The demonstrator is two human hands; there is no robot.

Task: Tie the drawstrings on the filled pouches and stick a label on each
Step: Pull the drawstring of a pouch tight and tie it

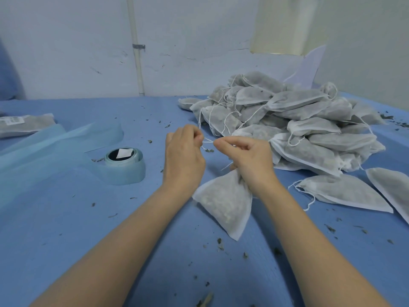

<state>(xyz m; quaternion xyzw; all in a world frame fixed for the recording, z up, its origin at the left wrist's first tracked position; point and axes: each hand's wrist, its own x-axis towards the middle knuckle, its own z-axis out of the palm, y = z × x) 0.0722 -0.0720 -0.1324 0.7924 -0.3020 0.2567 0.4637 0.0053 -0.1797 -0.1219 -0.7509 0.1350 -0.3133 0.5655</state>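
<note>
At the left edge of the blue surface [66, 229] lies one finished pouch [26, 125], flat, grey-white, with a white label stuck on it. Just inward of it a loose strip of pale blue backing tape [55, 142] trails toward one label roll [125, 165], which stands on its side with a single white label showing in its dark core.

Near the middle, my left hand [183, 158] has its fingers curled, pinching the thin white drawstring [208, 141] at their tips. The string runs taut across the short gap to my right hand [247, 160], whose fingertips pinch its other end while the rest of the fingers are clamped round the gathered neck of one pouch [225, 200]. This pouch is a white, see-through mesh bag stuffed with grey-green dried herb; it hangs from my grip with its lower corner touching the surface.

Toward the far right corner rises one heap of filled pouches [298, 116], too many and too overlapped to count, their strings dangling loose. Two more pouches lie apart at the right edge. Dried herb crumbs [220, 242] speckle the surface.
</note>
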